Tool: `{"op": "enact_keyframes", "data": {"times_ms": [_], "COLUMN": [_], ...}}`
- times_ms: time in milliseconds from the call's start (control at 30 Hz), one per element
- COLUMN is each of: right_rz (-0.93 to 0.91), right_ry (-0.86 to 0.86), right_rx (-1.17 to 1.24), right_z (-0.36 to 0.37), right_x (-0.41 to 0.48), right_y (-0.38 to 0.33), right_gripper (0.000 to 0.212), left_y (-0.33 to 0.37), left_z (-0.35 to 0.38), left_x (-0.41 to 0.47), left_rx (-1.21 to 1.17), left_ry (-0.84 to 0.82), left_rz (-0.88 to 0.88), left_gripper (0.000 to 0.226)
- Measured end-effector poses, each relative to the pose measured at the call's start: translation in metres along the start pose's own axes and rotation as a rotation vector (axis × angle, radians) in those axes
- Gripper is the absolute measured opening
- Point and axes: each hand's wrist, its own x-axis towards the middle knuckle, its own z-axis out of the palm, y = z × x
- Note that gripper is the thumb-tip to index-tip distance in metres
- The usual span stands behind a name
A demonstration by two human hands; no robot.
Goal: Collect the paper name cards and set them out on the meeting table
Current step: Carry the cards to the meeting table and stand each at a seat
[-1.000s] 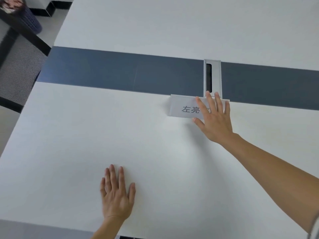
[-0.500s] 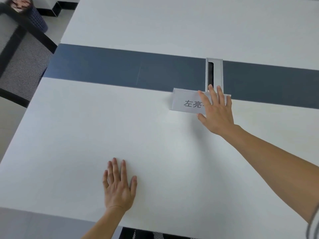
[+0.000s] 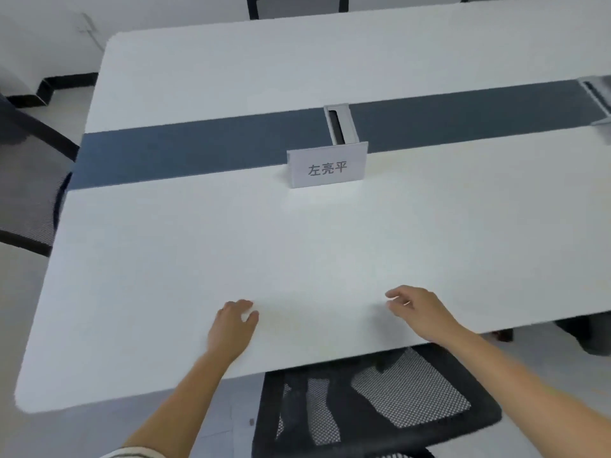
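A paper name card (image 3: pixel 327 166) with three printed grey characters stands upright on the white meeting table (image 3: pixel 165 276), just in front of the dark blue centre strip (image 3: pixel 198 157). My left hand (image 3: pixel 231 328) rests near the table's front edge with fingers curled, holding nothing. My right hand (image 3: pixel 420 312) hovers over the front edge to the right, fingers loosely bent and apart, also holding nothing. Both hands are far from the card.
A silver cable hatch (image 3: pixel 340 125) sits in the blue strip behind the card; another hatch (image 3: pixel 598 97) shows at the right. A black mesh chair (image 3: pixel 373 404) is under the table's front edge, another chair (image 3: pixel 29 180) at the left, a third chair (image 3: pixel 297 4) beyond the far side.
My right hand has let go of the name card and drawn back to the front edge. The card now stands alone. My left hand curled up, and the view pulled back.
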Motion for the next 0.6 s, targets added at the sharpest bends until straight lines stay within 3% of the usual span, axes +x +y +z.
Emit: {"op": "enact_keyframes", "data": {"times_ms": [133,333,600], "right_rz": [0.108,0.292,0.375], "right_ry": [0.154,0.414,0.574], "right_rx": [0.259,0.593,0.887], "right_z": [0.029,0.06,0.057], "right_x": [-0.104,-0.218,-0.327], "right_y": [0.047,0.098,0.16], "right_gripper": [0.016,0.011,0.014], "left_y": [-0.004,0.015,0.126], "left_z": [-0.014,0.004,0.076], "left_x": [-0.057,-0.122,-0.193], "left_rx": [-0.099,-0.259,-0.094], "left_ry": [-0.249,-0.306,-0.483], "left_rz": [0.069,0.16,0.443], "left_gripper": [0.03,0.018,0.013]}}
